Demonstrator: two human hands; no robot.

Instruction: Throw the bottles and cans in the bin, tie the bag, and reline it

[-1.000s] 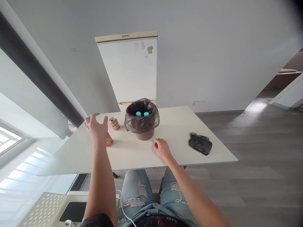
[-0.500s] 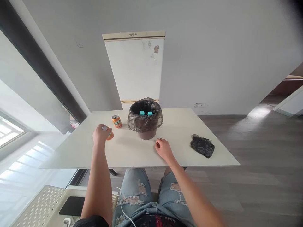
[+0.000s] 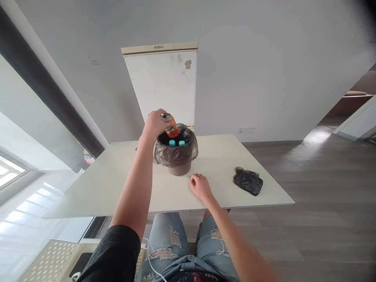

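Note:
My left hand (image 3: 155, 124) is closed round an orange drink can (image 3: 170, 127), held tilted just above the mouth of a small bin (image 3: 179, 169) lined with a black plastic bag (image 3: 176, 152). Two teal bottle caps (image 3: 175, 143) show inside the bin. My right hand (image 3: 200, 185) rests on the white table (image 3: 117, 184) in front of the bin, fingers loosely curled, holding nothing. A second orange can seen earlier is now hidden behind my left arm.
A crumpled black plastic bag (image 3: 248, 181) lies on the table's right side. A white fridge (image 3: 163, 86) stands against the wall behind the table. A window runs along the left. A perforated white tray (image 3: 53, 260) sits low at the left by my knees.
My left hand reached to an orange can on the table, closed on it, and lifted it right and up over the bin. My right hand stayed in place.

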